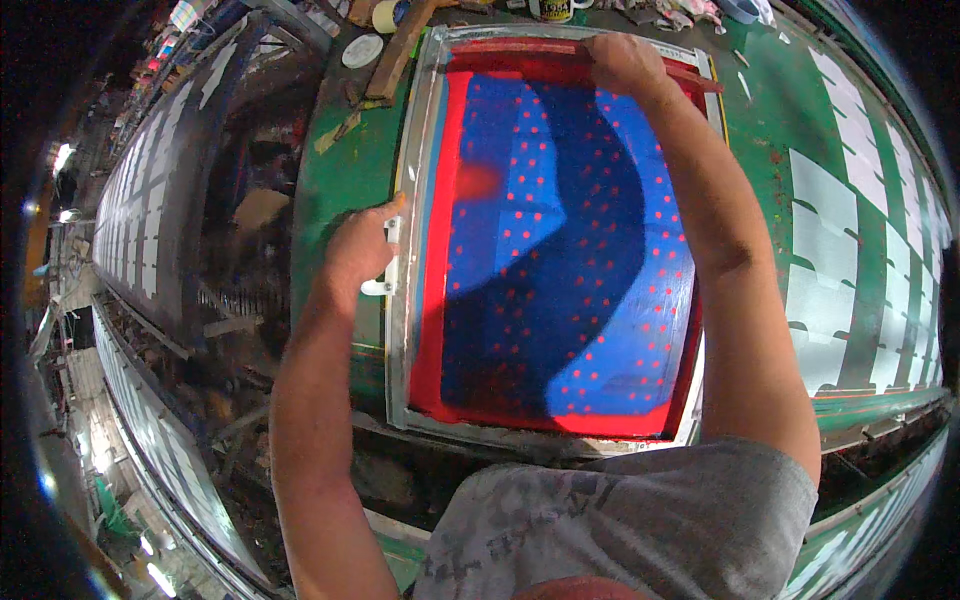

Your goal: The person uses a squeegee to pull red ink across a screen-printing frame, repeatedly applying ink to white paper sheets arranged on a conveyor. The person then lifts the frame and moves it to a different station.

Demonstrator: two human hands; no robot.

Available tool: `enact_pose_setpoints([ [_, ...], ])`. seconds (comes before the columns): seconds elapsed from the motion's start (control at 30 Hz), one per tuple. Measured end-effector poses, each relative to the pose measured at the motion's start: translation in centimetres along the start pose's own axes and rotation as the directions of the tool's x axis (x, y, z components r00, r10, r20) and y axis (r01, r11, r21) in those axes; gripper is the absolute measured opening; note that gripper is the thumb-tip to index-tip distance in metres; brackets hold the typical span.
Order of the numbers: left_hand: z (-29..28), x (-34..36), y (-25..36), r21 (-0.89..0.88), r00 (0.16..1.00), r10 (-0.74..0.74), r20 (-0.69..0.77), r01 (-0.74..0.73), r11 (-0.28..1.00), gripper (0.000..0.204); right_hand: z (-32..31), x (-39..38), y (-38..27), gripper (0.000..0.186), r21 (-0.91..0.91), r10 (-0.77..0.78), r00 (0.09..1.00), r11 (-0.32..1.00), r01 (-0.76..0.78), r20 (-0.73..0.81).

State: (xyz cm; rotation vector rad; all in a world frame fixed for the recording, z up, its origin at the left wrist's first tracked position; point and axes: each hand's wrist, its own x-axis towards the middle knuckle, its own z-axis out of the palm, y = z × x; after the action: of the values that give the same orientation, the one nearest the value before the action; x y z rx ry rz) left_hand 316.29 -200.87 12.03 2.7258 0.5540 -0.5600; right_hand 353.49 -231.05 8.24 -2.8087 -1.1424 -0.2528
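A screen-printing frame [399, 345] with pale metal rails lies in front of me. Its blue mesh [632, 340] carries many small red dots, and red ink borders it, thickest along the left and near edges. My left hand [362, 247] is closed around a white handle [378, 288] on the frame's left rail. Across the far end of the screen, my right hand [626, 64] grips a red-stained squeegee [692, 79] from above. The squeegee's lower edge is hidden in the red ink. Shadows of my arm and body fall over the mesh.
Under the frame runs a green table [745, 130], with white printed sheets [822, 255] in rows at right. Beyond the frame's far left corner are a wooden strip [402, 50], a tape roll [388, 15] and a white lid [362, 51]. A mug [553, 9] stands at the far edge.
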Motion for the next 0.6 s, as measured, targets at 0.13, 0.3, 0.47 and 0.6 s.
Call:
enact_pose_setpoints([
  [0.13,-0.1,0.0,-0.1,-0.003,0.999,0.036,0.001,-0.036,0.999,0.081,-1.5,-0.3,-0.3,0.028,-0.041,-0.034,0.997,0.998,0.037,0.065],
  [0.3,-0.4,0.1,0.0,0.032,0.999,0.028,0.037,-0.029,0.999,0.081,-3.0,-3.7,-2.3,0.029,-0.050,-0.123,0.985,0.990,0.130,0.119],
  [0.47,0.3,1.2,-1.4,0.023,0.997,-0.007,0.077,0.005,1.000,0.078,-4.1,-10.8,-6.5,0.037,0.051,-0.066,0.985,0.997,0.059,0.158],
  [0.6,1.2,1.9,-2.8,-0.031,0.997,0.059,0.041,-0.058,0.998,0.078,-5.1,-17.1,-10.4,0.039,0.048,-0.068,0.977,0.997,0.060,0.202],
])
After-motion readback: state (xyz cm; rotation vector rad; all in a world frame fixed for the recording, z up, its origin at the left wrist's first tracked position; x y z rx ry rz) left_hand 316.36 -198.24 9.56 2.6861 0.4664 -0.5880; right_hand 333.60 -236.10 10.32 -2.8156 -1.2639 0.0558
